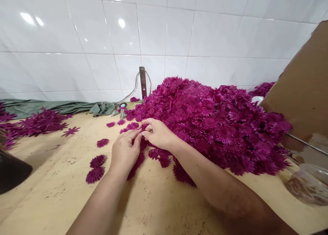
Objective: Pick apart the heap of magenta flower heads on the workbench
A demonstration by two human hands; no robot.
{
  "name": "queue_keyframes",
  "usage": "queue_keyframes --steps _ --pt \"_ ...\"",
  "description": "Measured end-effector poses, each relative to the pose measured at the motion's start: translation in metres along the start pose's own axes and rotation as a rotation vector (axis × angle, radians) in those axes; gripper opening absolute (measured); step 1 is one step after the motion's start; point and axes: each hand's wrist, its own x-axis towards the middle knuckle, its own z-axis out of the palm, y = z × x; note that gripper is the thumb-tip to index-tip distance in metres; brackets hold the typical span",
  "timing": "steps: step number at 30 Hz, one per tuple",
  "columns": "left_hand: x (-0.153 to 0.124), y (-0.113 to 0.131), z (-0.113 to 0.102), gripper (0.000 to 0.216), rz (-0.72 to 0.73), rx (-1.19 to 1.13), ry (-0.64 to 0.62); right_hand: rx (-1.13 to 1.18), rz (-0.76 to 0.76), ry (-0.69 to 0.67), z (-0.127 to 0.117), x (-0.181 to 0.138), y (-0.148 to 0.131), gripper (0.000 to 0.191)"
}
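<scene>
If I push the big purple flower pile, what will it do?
The flower pile would probably slump, since it's many separate pieces heaped up. A loose flower looks light and thin-petalled, so may bend; lying flat, it probably won't roll.

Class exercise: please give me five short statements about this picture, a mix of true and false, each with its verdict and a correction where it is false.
1. The left hand and the right hand meet around a small purple piece. True.

2. The wall behind is bare red brick. False: the wall is covered in white tiles.

3. A brown board leans to the right of the large flower heap. True.

4. The green cloth is spread over the large flower heap. False: the green cloth lies along the foot of the wall, at the left.

5. A clear container stands at the right side of the picture. True.
</scene>
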Motion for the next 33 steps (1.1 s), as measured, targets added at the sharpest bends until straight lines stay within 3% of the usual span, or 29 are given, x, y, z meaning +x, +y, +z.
queue_keyframes --steps 5,11,15,20,26,29,33 --pt "0.001 -0.001 -0.002 0.016 -0.126 -0.047 0.05 0.016 -0.013 -0.012 0.005 -0.001 -0.003 0.027" --pt "0.008 -0.011 0.002 0.017 -0.356 -0.359 0.15 -0.014 -0.176 -0.077 0.008 0.001 0.001 0.019" --pt "0.007 -0.002 0.006 0.013 -0.512 -0.499 0.238 -0.108 -0.176 -0.109 0.004 0.003 0.0 0.015" --pt "0.006 0.01 0.011 0.009 -0.602 -0.547 0.244 -0.134 -0.138 -0.136 0.001 0.0 -0.004 0.012" --pt "0.021 -0.002 -0.012 0.015 -0.672 -0.472 0.51 -0.032 -0.077 -0.483 -0.014 -0.011 -0.02 0.019" --pt "0.021 -0.011 -0.013 0.005 -0.556 -0.461 0.382 0.048 -0.125 -0.367 -0.017 -0.008 -0.017 0.014" --pt "0.015 -0.018 0.001 0.022 -0.401 -0.392 0.225 0.104 -0.052 -0.198 -0.013 0.002 -0.002 0.009"
